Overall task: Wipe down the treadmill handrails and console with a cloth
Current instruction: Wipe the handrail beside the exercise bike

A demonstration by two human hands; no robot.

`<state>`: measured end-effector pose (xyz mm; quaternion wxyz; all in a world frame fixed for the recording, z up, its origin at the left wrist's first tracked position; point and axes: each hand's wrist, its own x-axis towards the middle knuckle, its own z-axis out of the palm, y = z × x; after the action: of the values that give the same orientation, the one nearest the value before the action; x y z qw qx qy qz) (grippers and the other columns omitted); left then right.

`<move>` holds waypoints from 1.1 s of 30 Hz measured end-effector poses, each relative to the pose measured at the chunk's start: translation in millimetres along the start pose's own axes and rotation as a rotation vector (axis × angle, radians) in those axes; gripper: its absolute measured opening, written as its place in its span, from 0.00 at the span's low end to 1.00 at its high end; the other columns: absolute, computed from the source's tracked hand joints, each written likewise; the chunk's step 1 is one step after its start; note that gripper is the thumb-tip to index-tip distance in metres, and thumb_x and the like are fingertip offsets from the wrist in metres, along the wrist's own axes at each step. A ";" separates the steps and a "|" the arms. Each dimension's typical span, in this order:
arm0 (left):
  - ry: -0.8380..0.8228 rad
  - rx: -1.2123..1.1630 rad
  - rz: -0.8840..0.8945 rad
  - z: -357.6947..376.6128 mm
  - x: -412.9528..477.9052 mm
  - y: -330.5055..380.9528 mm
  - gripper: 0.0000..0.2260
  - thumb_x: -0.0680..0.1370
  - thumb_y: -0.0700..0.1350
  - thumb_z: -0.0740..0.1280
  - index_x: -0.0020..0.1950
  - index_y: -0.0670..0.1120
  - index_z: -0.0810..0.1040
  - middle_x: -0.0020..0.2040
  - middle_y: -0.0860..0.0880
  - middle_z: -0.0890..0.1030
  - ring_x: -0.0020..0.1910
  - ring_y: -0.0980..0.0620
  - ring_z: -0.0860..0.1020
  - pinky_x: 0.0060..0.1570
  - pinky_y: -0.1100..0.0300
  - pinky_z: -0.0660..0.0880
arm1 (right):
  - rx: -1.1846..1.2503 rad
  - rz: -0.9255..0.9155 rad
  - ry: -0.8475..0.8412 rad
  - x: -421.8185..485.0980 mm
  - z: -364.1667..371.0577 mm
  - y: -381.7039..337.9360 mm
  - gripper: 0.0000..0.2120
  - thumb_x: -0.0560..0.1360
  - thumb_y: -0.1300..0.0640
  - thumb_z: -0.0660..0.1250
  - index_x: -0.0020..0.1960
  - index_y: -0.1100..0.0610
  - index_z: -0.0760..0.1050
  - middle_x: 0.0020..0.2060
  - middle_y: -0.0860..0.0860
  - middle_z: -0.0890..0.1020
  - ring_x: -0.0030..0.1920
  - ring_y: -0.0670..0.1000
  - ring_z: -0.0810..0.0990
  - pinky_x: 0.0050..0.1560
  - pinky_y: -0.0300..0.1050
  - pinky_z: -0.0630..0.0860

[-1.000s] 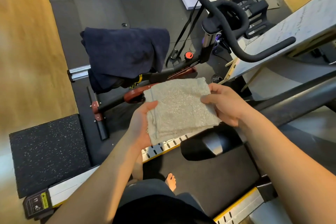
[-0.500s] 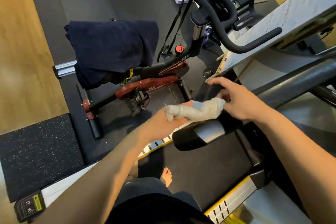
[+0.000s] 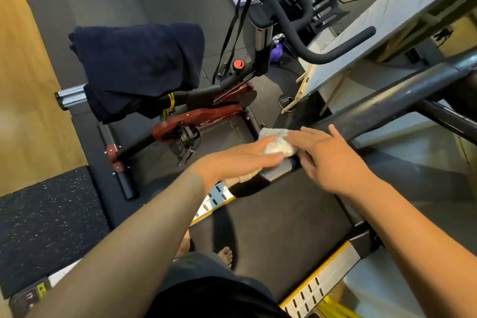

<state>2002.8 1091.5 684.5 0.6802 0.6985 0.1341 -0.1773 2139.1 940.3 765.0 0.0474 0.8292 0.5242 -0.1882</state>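
A pale grey cloth [image 3: 277, 141] lies draped over the near end of the treadmill's dark left handrail [image 3: 387, 103], which runs up to the right. My left hand [image 3: 240, 160] lies flat on the cloth with straight fingers, pressing it onto the rail's end. My right hand [image 3: 327, 155] rests on the rail just right of the cloth, fingers spread and straight, fingertips touching the cloth's edge. The console is out of view.
A red-and-black exercise bike [image 3: 206, 116] with a dark blue towel [image 3: 139, 64] over its saddle stands left of the treadmill. The black belt [image 3: 278, 227] and yellow-edged side rails [image 3: 322, 281] lie below. A speckled rubber block [image 3: 46, 224] sits at left; a tilted grey board [image 3: 387, 15] leans at upper right.
The cloth, held spread open between both hands a second ago, was folded and brought down onto the handrail's end. Both hands now lie flat on it.
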 end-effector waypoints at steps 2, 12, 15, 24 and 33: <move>0.071 -0.139 0.026 6.1 11.3 -4.3 0.21 0.79 0.58 0.63 0.71 0.57 0.70 0.71 0.57 0.71 0.71 0.57 0.67 0.74 0.57 0.58 | 0.037 0.024 0.029 6.2 4.8 0.6 0.23 0.80 0.59 0.57 0.70 0.39 0.65 0.69 0.40 0.71 0.75 0.49 0.60 0.74 0.63 0.46; 0.521 -0.290 -0.042 42.9 7.0 -20.6 0.28 0.73 0.69 0.64 0.67 0.54 0.76 0.67 0.56 0.75 0.66 0.57 0.73 0.70 0.54 0.65 | -0.082 -0.098 0.116 -45.0 24.0 -7.3 0.24 0.80 0.52 0.57 0.75 0.48 0.60 0.76 0.47 0.60 0.78 0.54 0.52 0.74 0.65 0.49; 0.513 -0.244 -0.051 45.2 6.8 -1.8 0.14 0.81 0.58 0.60 0.64 0.57 0.74 0.65 0.55 0.74 0.58 0.62 0.74 0.54 0.68 0.67 | -0.061 -0.041 0.113 -59.1 36.8 -2.0 0.28 0.81 0.51 0.56 0.78 0.48 0.51 0.78 0.46 0.54 0.78 0.54 0.47 0.75 0.63 0.47; 0.404 -0.034 -0.161 29.3 33.1 0.1 0.22 0.75 0.67 0.60 0.68 0.64 0.72 0.67 0.59 0.76 0.66 0.54 0.74 0.69 0.49 0.66 | 0.072 -0.046 0.243 -22.6 11.2 8.5 0.13 0.79 0.56 0.57 0.60 0.52 0.75 0.67 0.48 0.74 0.75 0.51 0.60 0.75 0.61 0.47; 0.609 0.646 0.108 63.3 13.3 8.0 0.27 0.78 0.60 0.55 0.76 0.54 0.63 0.76 0.50 0.66 0.72 0.46 0.67 0.68 0.49 0.66 | 0.128 -0.256 0.201 -16.8 28.9 20.7 0.23 0.80 0.52 0.53 0.72 0.55 0.69 0.72 0.48 0.69 0.73 0.46 0.66 0.74 0.61 0.58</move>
<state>2014.1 1027.3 685.2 0.3650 0.9014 0.2295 0.0392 2143.5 908.9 741.9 -0.0824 0.7716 0.6147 -0.1416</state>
